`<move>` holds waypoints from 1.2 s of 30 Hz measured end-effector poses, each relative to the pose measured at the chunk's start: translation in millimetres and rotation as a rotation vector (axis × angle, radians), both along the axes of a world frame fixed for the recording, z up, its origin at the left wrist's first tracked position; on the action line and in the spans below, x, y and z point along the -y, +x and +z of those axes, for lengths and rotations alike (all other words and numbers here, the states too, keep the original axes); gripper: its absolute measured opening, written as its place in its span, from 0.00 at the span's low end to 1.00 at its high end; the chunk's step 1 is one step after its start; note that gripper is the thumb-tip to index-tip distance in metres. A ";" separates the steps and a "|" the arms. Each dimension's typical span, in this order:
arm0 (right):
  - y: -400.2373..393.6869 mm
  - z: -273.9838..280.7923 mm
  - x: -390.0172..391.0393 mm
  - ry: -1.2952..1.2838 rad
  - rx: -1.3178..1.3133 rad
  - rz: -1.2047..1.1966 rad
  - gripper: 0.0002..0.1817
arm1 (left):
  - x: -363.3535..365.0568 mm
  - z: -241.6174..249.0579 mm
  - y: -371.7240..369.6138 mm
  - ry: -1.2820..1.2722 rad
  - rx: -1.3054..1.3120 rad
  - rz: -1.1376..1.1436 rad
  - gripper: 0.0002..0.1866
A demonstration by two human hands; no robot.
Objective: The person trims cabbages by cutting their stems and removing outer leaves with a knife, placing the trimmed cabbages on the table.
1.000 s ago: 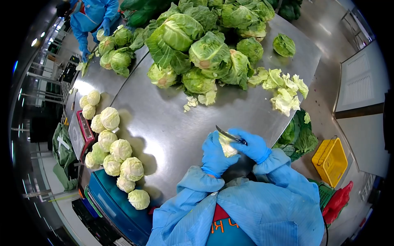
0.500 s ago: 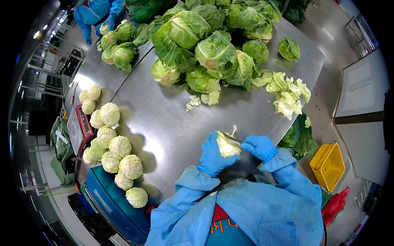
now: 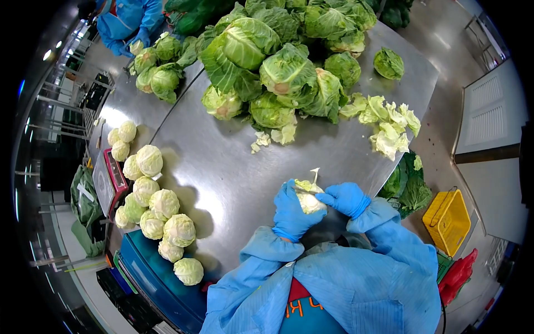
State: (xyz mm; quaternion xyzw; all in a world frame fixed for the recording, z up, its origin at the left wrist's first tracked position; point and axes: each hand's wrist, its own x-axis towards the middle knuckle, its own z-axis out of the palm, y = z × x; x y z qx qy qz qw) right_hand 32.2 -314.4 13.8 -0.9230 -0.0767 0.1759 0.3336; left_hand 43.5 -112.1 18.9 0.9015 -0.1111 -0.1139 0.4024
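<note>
Gloved in blue, my left hand is wrapped round a pale cabbage above the steel table's near edge. A thin strip of leaf sticks up from the cabbage top. At the cabbage's right side is my right hand, fingers closed; a thin dark tool seems to run from it over the cabbage, too small to make out. Ahead lies a large heap of green cabbages, with leaf scraps at its near edge. Loose pale leaves lie to the right.
Several trimmed cabbages line the left side beside a red-edged scale. A blue bin stands at lower left, a yellow basket on the floor at right. Another person in blue is at the upper left.
My right hand has moved slightly left, closer to the cabbage. The leaf strip on top stands differently. At upper left, the other person's hands have shifted near the cabbages.
</note>
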 end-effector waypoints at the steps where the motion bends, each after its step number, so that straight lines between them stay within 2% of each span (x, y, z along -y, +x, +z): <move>1: -2.5 -0.4 -4.6 -0.011 0.016 -0.052 0.29 | 1.6 -1.3 -0.8 0.015 0.025 0.004 0.57; 5: -10.1 -10.9 -13.3 0.096 0.008 -0.364 0.28 | 10.7 8.5 -5.6 0.112 0.074 0.035 0.57; 8: -12.9 3.2 -10.8 0.099 -0.087 -0.394 0.25 | 8.7 11.1 -9.3 0.126 0.050 0.037 0.58; 11: -5.3 30.3 -16.0 0.291 0.102 -0.472 0.24 | 9.7 17.0 -9.9 0.157 0.058 0.008 0.58; 13: 2.5 15.5 -9.9 0.304 0.155 -0.293 0.24 | 12.8 25.0 -8.0 0.242 0.095 -0.063 0.57; 14: 6.9 10.4 -7.7 0.312 0.182 -0.203 0.24 | 13.7 25.1 -7.5 0.227 0.098 -0.072 0.56; 17: 18.4 20.5 -14.3 -0.034 0.038 -0.176 0.23 | 14.0 23.0 -7.1 0.191 0.103 -0.088 0.54; 20: 27.9 23.5 -8.0 0.116 0.003 -0.148 0.20 | 11.3 18.6 -5.0 0.155 0.121 -0.103 0.52; 23: 25.1 -5.3 -4.2 -0.039 0.005 -0.347 0.18 | -5.0 13.9 -7.6 0.038 0.160 -0.109 0.51; 26: 2.8 -30.4 16.3 0.064 -0.001 -0.612 0.17 | -22.0 0.9 -16.3 -0.192 0.192 -0.041 0.52; 28: -17.8 -59.8 44.9 -0.043 0.139 -0.730 0.17 | -32.5 -8.4 -29.2 -0.326 0.215 0.001 0.53; 29: -29.9 -63.7 66.6 -0.090 0.108 -0.757 0.16 | -35.4 -9.2 -33.8 -0.322 0.239 -0.009 0.54; 32: -52.3 -32.2 101.8 -0.281 0.163 -0.808 0.14 | -36.1 -12.2 -38.8 -0.341 0.305 -0.031 0.55; 35: -54.2 -5.6 102.0 -0.327 0.414 -0.857 0.14 | -34.5 -19.0 -39.3 -0.377 0.307 -0.022 0.54; 36: -54.0 -1.5 94.7 -0.102 0.312 -0.804 0.16 | -34.8 -19.9 -38.1 -0.373 0.284 -0.019 0.55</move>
